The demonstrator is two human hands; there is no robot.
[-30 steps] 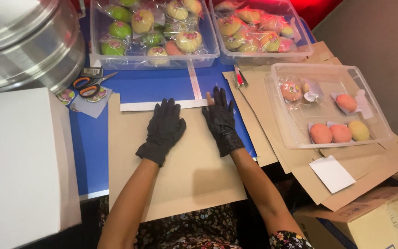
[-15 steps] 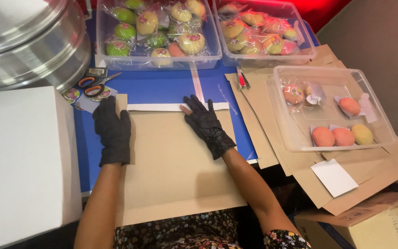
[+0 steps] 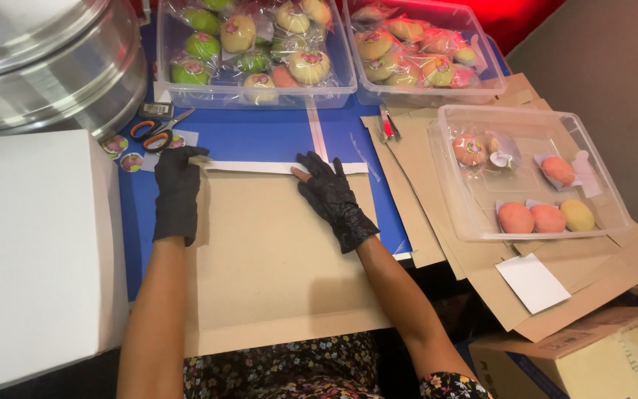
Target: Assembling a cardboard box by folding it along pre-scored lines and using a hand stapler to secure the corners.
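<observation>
We find a flat brown cardboard sheet (image 3: 275, 258) lying on the blue table surface (image 3: 260, 137), directly before the person, with a narrow white strip (image 3: 260, 168) folded along its far edge. The left hand (image 3: 177, 193), in a black glove, rests at the sheet's far left corner, fingers curled over the end of the strip; we judge this pins that end so the fold cannot spring up. The right hand (image 3: 331, 198), also gloved, lies flat and open on the sheet, fingertips pressing on the strip near its middle, gripping nothing. The spread of the two hands appears to hold the crease down along its length.

Orange-handled scissors (image 3: 155, 133) lie just beyond the left hand, within reach. A white box (image 3: 35, 244) stands to the left. More cardboard blanks (image 3: 481, 273) are stacked to the right under a clear tray (image 3: 529, 174) holding a few wrapped round cakes. Two fuller clear tubs (image 3: 334, 70) sit at the far side.
</observation>
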